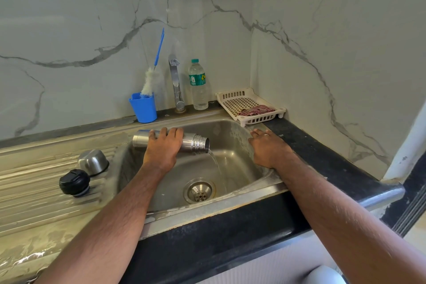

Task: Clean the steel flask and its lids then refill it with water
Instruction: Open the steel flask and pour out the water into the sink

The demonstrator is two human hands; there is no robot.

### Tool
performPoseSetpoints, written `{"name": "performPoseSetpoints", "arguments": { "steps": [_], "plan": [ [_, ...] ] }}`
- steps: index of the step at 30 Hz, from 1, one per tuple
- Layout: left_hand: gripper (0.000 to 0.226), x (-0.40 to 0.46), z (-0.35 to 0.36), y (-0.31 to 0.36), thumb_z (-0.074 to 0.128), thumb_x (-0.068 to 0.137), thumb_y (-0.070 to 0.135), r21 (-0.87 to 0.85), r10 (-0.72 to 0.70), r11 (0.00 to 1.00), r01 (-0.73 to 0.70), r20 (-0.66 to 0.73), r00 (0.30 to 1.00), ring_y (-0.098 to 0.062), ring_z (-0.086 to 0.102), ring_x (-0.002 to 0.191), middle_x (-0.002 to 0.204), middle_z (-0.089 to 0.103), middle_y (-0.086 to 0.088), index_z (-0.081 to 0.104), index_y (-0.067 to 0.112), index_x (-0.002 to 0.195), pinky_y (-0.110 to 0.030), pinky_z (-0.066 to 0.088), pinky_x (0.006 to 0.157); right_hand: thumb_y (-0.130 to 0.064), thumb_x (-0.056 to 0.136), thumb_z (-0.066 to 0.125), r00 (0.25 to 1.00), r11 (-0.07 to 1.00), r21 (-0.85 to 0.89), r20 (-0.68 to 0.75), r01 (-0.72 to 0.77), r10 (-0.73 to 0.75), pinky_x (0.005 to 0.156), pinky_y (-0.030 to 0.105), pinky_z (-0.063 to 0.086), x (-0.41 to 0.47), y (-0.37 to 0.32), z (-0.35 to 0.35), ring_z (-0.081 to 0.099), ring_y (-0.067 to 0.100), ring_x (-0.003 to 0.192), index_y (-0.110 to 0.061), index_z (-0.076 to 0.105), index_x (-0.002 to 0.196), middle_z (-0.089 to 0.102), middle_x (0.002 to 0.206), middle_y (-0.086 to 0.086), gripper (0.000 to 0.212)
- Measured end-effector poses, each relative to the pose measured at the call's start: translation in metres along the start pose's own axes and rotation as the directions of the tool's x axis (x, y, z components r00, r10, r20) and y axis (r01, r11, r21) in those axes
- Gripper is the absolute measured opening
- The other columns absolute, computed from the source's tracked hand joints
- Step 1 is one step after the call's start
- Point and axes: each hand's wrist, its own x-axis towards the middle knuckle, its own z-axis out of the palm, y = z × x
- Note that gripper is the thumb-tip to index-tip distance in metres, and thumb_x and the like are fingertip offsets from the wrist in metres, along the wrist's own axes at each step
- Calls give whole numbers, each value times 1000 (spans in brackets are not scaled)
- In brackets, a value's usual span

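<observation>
two bare forearms reach in from the bottom edge toward the sink (230, 199), each doing a different job. left hand (164, 148) is wrapped over the middle of the steel flask (194, 143), fingers curled round the body, holding it almost level above the basin with its open threaded mouth tipped a little down to the right, so a thin stream of water falls toward the drain (199, 190); that looks like emptying it before or between washes. right hand (268, 146) lies with fingers loosely spread on the sink's right rim, holding nothing, probably as a brace. both lids sit well clear on the draining board at left, the steel cup lid (93, 162) and just in front of it the black stopper (74, 182), apparently parked until their turn. a bottle brush (149, 80) stands in a blue cup (143, 108) beside the tap (176, 83), with a plastic water bottle (198, 85) on its other side, likely for refilling.
</observation>
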Motion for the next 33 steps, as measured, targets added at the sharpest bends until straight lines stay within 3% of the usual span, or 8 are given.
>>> {"name": "performPoseSetpoints", "arguments": {
  "steps": [33],
  "plan": [
    [74, 0, 1, -1, 83, 78, 19, 27, 25, 999, -24, -33, 999, -33, 53, 131, 140, 58, -11, 45, 14, 141, -63, 37, 112, -27, 91, 51, 1000, 1000, 2, -1, 2, -2, 125, 46, 19, 0, 0, 0, 22, 25, 153, -13, 46, 148, 32, 163, 10, 59]
  ]
}}
